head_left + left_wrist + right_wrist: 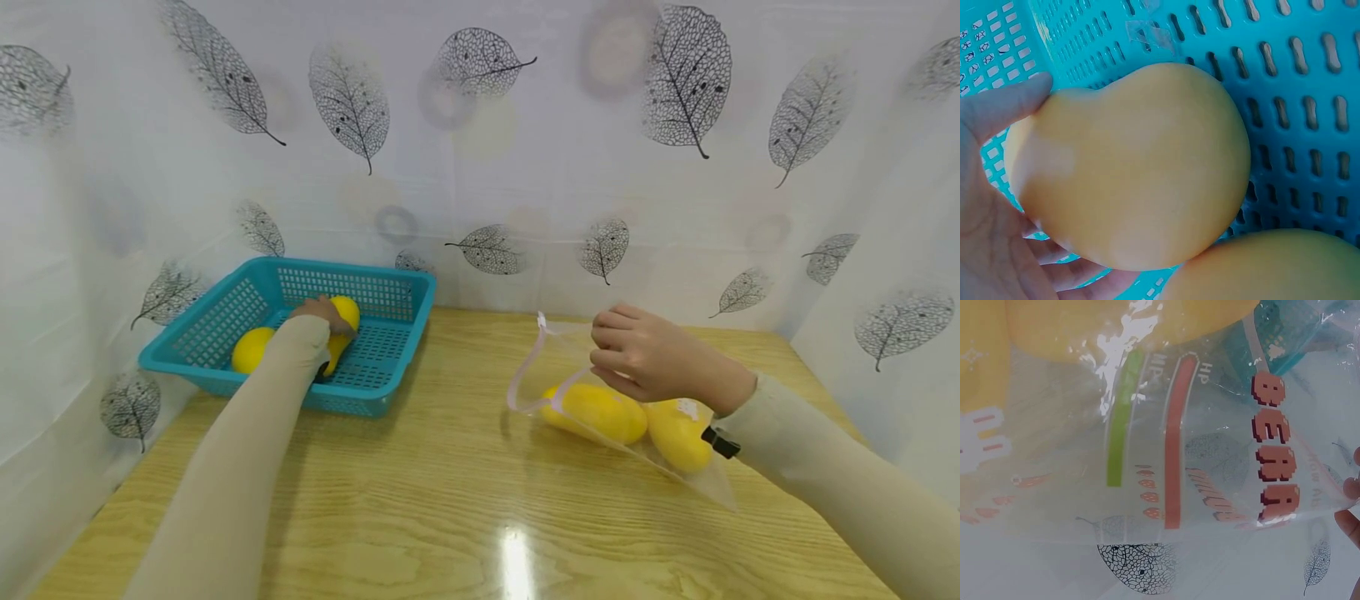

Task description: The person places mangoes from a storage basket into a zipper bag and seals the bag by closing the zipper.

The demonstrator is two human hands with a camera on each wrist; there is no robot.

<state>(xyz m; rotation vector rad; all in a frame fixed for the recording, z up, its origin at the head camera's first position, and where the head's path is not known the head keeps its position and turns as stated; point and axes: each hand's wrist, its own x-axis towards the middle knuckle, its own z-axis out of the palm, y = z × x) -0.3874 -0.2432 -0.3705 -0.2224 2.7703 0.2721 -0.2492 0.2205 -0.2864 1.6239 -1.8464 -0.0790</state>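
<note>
My left hand [318, 315] reaches into a blue-green plastic basket [411, 346] and grips a yellow mango [1141, 169], thumb on one side and fingers curled under the other. A second mango [251, 350] lies beside it in the basket, partly behind the sleeve in the head view. My right hand [637, 354] pinches the upper edge of a clear printed zip bag [1222, 469], its mouth gaping toward the basket. Inside the bag lie two mangoes, one elongated mango [596, 412] nearer the mouth and another mango [678, 437] under the right wrist.
The basket stands at the back left of a wooden table [442, 483], and the bag lies on the right. A pale leaf-printed curtain [525, 167] hangs behind the table and along both sides.
</note>
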